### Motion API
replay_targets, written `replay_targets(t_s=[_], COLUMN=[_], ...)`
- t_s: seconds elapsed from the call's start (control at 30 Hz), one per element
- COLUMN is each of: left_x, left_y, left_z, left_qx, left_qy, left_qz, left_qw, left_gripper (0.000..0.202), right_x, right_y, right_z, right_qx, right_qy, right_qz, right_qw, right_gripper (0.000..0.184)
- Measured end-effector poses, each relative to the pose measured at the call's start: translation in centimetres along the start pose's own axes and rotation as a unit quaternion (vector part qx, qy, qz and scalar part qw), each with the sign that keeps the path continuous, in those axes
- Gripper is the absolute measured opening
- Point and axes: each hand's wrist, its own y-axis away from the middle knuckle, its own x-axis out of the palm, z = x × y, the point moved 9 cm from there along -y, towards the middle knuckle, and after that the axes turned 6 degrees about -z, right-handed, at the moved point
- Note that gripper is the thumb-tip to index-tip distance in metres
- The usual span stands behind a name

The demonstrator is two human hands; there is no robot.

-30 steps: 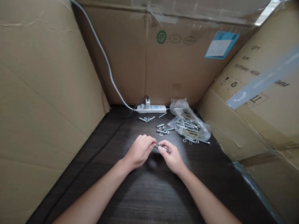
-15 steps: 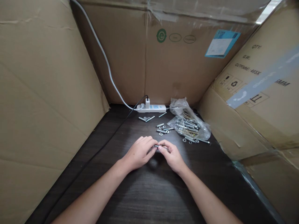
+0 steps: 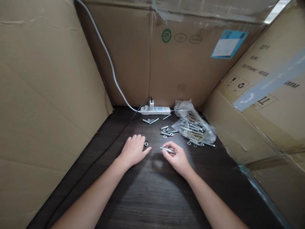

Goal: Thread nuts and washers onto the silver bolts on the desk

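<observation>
Between the thumb and fingers of my right hand (image 3: 175, 156) is a silver expansion bolt (image 3: 168, 149), its narrow end pointing left. My left hand (image 3: 134, 150) lies palm down on the dark table, fingers forward and thumb stretched out to the right. A small silver ring-shaped nut (image 3: 146, 144) rests on the table between that thumb and the fingers. Beyond my hands, loose bolts and washers (image 3: 165, 134) lie in a small group. Another few bolt parts (image 3: 150, 121) are farther back. What the palm of my left hand covers is hidden.
A clear plastic bag (image 3: 196, 128) of bolts lies at the back right, with washers and bolts along its front. Behind stands a white power strip (image 3: 156, 110). Its black cable (image 3: 105, 151) crosses the table on the left. Cardboard walls (image 3: 124, 57) enclose three sides.
My left hand has come away from the bolt and moved left, its fingers now spread on the table. The nut now shows beside it. My right hand still holds the bolt.
</observation>
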Motion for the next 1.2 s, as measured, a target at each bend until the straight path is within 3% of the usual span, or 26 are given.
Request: replay_targets(t_s=[0.1, 0.2, 0.3, 0.4, 0.63, 0.87, 1.03, 1.13, 1.2], left_x=[0.0, -0.3, -0.4, -0.4, -0.8, -0.6, -1.6, -1.9, -1.7], left_y=[-0.2, -0.5, -0.4, -0.2, 0.3, 0.4, 0.5, 0.6, 0.5], left_z=[-0.8, -1.3, -2.0, -3.3, -4.4, -5.0, -5.0, -4.9, -4.6], left_qx=[0.008, -0.009, -0.041, -0.025, 0.025, 0.072, 0.049, 0.044, 0.033], left_qy=[0.010, 0.135, 0.319, 0.405, 0.365, 0.283, 0.330, 0.349, 0.346], left_qz=[-0.017, -0.019, -0.006, 0.009, 0.018, 0.038, 0.040, 0.036, 0.030], left_qw=[1.000, 0.991, 0.947, 0.914, 0.930, 0.956, 0.942, 0.935, 0.937], left_gripper=[0.020, 0.024, 0.028, 0.026, 0.022, 0.032, 0.014, 0.029, 0.026], right_x=[0.0, 0.0, 0.1, 0.5, 0.7, 1.1, 0.8, 0.7, 0.7], right_y=[0.0, 0.0, 0.1, 0.2, 0.2, 0.6, 0.2, 0.2, 0.2], right_z=[0.1, 0.2, 0.3, 0.3, 0.4, 0.5, 0.3, 0.3, 0.3], right_qx=[-0.004, -0.007, -0.011, -0.012, -0.020, -0.025, -0.028, -0.023, -0.020], right_qy=[0.002, 0.004, -0.002, -0.018, 0.002, 0.021, 0.019, 0.015, 0.014], right_qz=[-0.001, 0.001, 0.007, 0.015, 0.038, 0.064, 0.044, 0.041, 0.042], right_qw=[1.000, 1.000, 1.000, 1.000, 0.999, 0.997, 0.998, 0.999, 0.999], right_gripper=[0.020, 0.020, 0.020, 0.020, 0.022, 0.020, 0.022, 0.022, 0.021])
